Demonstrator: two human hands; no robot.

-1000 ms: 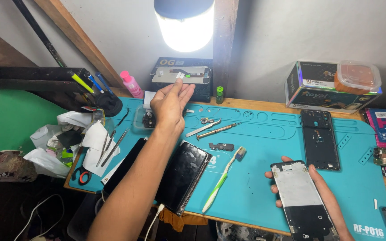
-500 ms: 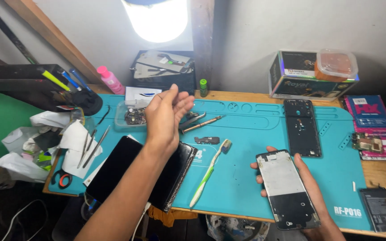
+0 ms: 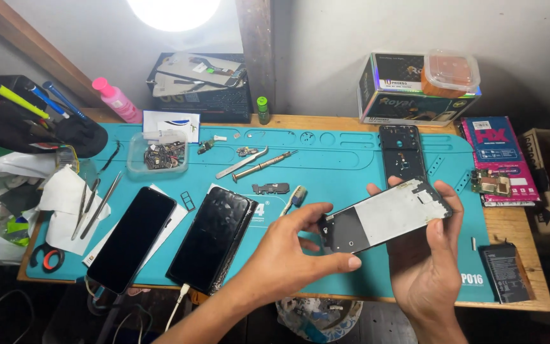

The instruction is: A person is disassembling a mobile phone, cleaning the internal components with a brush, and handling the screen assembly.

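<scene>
Now the phone frame point(image 3: 383, 220) hangs tilted above the teal work mat point(image 3: 345, 165), gripped at both ends: the left hand point(image 3: 288, 255) pinches its lower end, the right hand point(image 3: 428, 261) cups its upper end. At nine o'clock lies a black screen panel point(image 3: 214, 236); at twelve o'clock, a stripped phone back point(image 3: 401, 151).

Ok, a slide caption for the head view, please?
Both hands, left hand and right hand, hold a stripped phone frame over a teal repair mat strewn with tools.
</scene>
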